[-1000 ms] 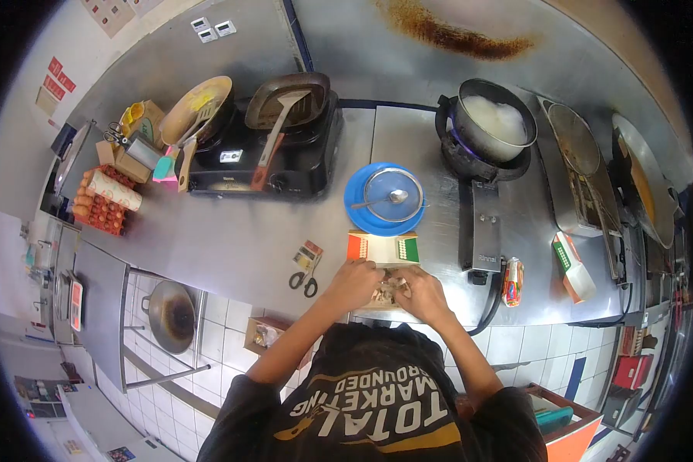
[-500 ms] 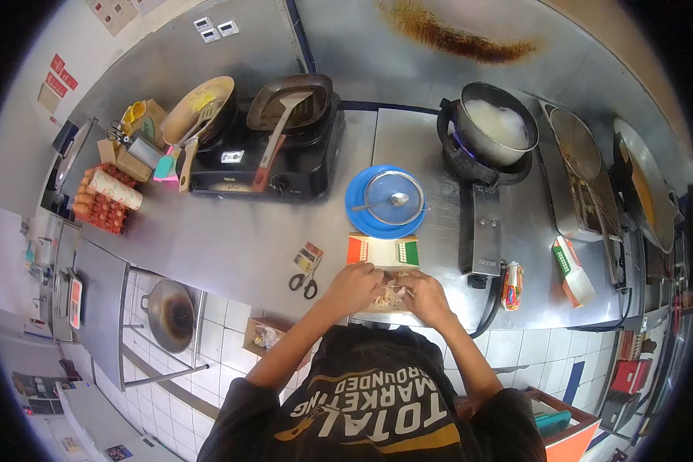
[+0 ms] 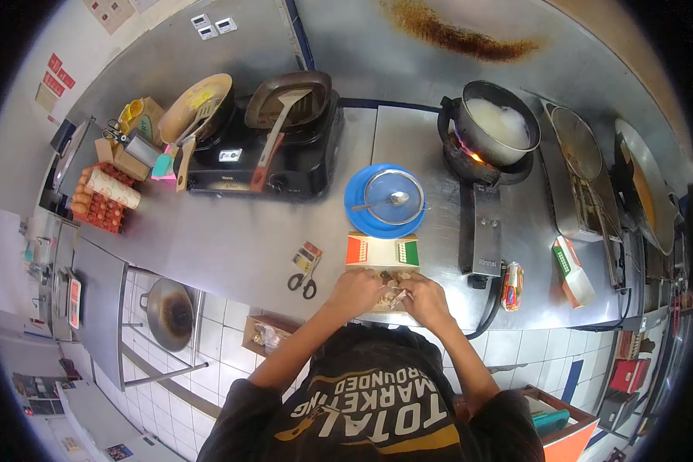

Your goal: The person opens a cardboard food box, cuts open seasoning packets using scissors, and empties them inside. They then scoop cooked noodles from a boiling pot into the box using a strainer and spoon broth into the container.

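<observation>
My left hand (image 3: pixel 356 291) and my right hand (image 3: pixel 425 299) are close together at the counter's front edge. Their fingers are closed on a crinkled plastic packet (image 3: pixel 393 296) stretched between them. Brownish bits show around the packet, too small to name. Just beyond my hands is an open cardboard box (image 3: pixel 373 252) with red, white and green flaps; my hands cover its near part. Behind the box sits a blue plate (image 3: pixel 359 219) carrying a round strainer (image 3: pixel 396 187) and a metal spoon (image 3: pixel 398 199). Scissors (image 3: pixel 302 285) lie to the left, by a small printed packet (image 3: pixel 309 256).
A pot of cloudy liquid (image 3: pixel 496 123) heats on a lit burner (image 3: pixel 473 158). At the back left, a black double stove (image 3: pixel 239 165) bears two pans. Egg trays (image 3: pixel 100 208) are at far left. A bread-like packet (image 3: pixel 513 286) and a folded carton (image 3: pixel 573 273) lie right.
My hands have shifted slightly down and toward me, still on the plastic packet. Orange flame now shows under the pot, where it was blue before.
</observation>
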The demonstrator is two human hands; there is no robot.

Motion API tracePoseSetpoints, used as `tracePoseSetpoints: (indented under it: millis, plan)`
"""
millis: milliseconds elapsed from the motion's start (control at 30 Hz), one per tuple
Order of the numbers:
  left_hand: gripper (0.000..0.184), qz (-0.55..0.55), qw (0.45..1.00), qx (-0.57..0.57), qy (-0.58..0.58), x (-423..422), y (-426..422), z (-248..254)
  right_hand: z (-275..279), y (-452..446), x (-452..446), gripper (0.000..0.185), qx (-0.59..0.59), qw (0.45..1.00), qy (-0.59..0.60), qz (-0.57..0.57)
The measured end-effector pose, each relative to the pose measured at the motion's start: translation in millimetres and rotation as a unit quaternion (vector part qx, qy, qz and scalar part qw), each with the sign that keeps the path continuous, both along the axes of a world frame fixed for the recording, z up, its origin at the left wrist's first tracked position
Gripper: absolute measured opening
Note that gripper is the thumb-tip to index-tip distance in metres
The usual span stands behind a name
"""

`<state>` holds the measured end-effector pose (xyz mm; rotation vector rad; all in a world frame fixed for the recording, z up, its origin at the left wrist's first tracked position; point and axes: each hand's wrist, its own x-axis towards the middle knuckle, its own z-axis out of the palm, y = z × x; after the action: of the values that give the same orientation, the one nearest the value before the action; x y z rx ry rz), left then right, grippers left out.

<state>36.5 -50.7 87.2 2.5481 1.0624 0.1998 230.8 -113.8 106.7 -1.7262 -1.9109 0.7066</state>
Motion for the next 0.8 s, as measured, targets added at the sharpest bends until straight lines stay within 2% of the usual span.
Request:
tracePoseSetpoints:
  millis: [100, 167, 300, 367, 467, 567, 700, 800]
  plan:
    - [0.012, -0.007, 1.000, 0.022, 0.003, -0.9, -0.4, 10.5, -1.7, -0.2, 0.5, 0.022, -0.009, 1.000, -0.021, -0.006]
    - [0.013, -0.023, 0.993, 0.082, -0.084, -4.0, 0.7, 4.1, -1.2, -0.7, 1.0, 0.022, -0.018, 1.000, -0.025, 0.002]
    - [0.013, -0.009, 0.999, 0.042, -0.029, -4.5, 0.2, 7.0, 4.5, 0.5, -2.0, 0.023, -0.010, 1.000, -0.016, 0.005]
    - [0.022, -0.032, 0.998, 0.045, -0.015, -5.8, 2.6, 4.9, 4.9, 1.2, -2.1, 0.023, 0.002, 1.000, -0.009, 0.008]
    - [0.012, -0.012, 0.994, 0.082, -0.068, -5.5, 0.7, 1.8, 4.7, 2.4, -1.8, 0.022, -0.006, 1.000, -0.014, 0.013]
    - [0.014, -0.011, 0.999, 0.043, -0.023, -2.7, 0.5, -0.8, 3.0, 1.7, -1.4, 0.022, 0.011, 1.000, 0.002, 0.011]
    - [0.013, -0.007, 0.997, 0.028, -0.068, -2.9, -0.4, -6.7, -0.2, 0.1, -1.1, 0.025, 0.002, 1.000, 0.006, -0.011]
    - [0.022, 0.030, 0.998, 0.012, -0.050, -5.9, -1.9, -11.6, 7.6, 1.5, -2.6, 0.031, -0.029, 0.999, 0.016, -0.032]
